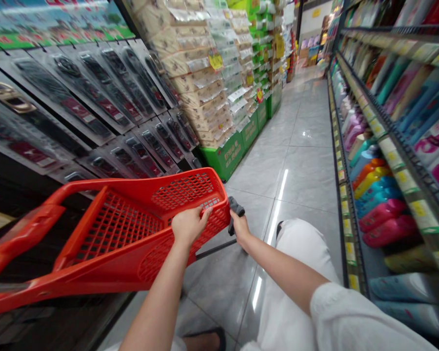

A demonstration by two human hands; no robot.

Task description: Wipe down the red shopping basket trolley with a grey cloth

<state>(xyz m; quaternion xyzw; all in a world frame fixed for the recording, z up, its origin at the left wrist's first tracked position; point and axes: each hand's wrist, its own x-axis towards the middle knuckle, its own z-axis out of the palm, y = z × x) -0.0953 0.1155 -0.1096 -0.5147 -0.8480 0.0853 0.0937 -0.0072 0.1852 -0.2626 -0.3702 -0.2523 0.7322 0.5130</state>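
A red plastic shopping basket (128, 229) with mesh walls is tilted in front of me, its red carry handle (29, 234) swung out to the left. My left hand (188, 225) is closed over the basket's near rim. My right hand (239, 226) is wrapped round the dark grip (236, 208) of the basket's pull handle, just right of the rim. Both forearms reach forward from the bottom of the view.
A shop aisle with a glossy grey tiled floor (300, 161) runs ahead. Hanging packaged goods (95, 97) and stacked tissue packs (201, 73) on green bases line the left. Shelves of colourful bottles (380, 195) stand on the right. My white-trousered leg (296, 273) shows below.
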